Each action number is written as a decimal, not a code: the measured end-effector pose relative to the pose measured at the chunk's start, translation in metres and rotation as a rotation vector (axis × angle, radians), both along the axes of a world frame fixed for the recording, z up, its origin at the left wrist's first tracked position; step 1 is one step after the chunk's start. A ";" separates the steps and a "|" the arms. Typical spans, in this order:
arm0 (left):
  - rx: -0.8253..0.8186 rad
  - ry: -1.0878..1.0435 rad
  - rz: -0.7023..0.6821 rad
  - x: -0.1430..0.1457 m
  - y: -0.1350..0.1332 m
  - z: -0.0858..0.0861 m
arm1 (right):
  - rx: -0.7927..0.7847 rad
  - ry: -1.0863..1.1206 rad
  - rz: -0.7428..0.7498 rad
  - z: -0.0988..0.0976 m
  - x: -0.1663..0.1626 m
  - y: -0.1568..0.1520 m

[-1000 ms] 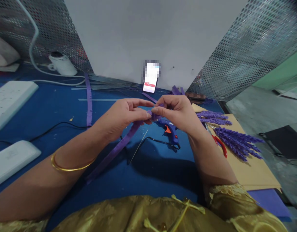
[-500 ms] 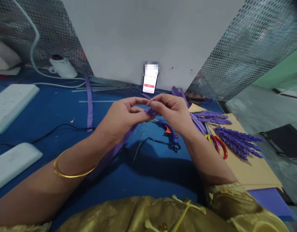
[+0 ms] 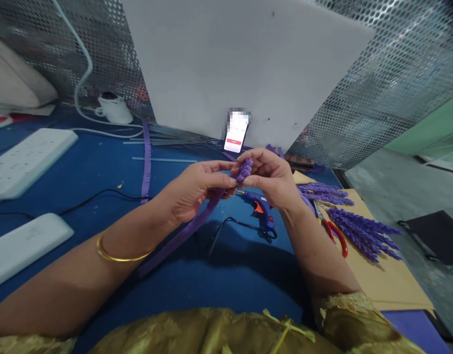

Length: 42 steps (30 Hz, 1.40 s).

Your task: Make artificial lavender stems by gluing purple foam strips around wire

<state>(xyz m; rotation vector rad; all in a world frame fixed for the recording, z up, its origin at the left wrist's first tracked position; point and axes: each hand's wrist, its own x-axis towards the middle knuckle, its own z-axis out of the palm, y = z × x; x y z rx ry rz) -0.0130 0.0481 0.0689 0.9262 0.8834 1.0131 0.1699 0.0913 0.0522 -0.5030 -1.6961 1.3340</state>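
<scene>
Between my two hands is a small purple flower spike (image 3: 245, 170) of curled, fringed strip, wound at the top of a thin wire stem (image 3: 221, 228). My left hand (image 3: 196, 189) pinches the base of the spike, and a long purple strip (image 3: 182, 239) trails from it down to the lower left. My right hand (image 3: 268, 177) has its thumb and fingers closed round the spike from the right. Just beneath my right hand lies a blue glue gun (image 3: 262, 210) with an orange trigger, its black cord looping on the blue table (image 3: 167, 290).
A phone (image 3: 236, 132) leans on the white board. At right, red-handled scissors (image 3: 337, 236) and purple flower stalks (image 3: 362, 231) lie on brown paper (image 3: 377, 282). Power strips (image 3: 30, 162), a white mug (image 3: 114, 109) and a fringed purple strip (image 3: 146, 162) are at left.
My hands have turned the spike so more of its curled top shows upright between them. The trailing strip now hangs in fuller view. The camera has shifted slightly.
</scene>
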 end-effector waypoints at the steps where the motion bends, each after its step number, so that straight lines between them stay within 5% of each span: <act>1: 0.000 0.008 -0.008 0.000 0.000 0.000 | -0.004 0.002 -0.001 -0.001 0.000 0.000; 9: -0.057 0.038 -0.035 -0.003 0.001 0.006 | 0.031 0.033 0.038 0.003 0.004 0.001; 19: 0.071 0.110 0.025 -0.002 0.002 0.000 | 0.025 -0.072 -0.020 0.009 0.006 -0.003; 34: 0.311 0.384 0.164 0.008 -0.011 0.003 | 0.118 -0.159 -0.403 0.011 -0.009 -0.018; 42: 0.391 0.558 0.267 0.013 -0.016 0.004 | 0.014 -0.137 -0.378 0.006 -0.014 -0.018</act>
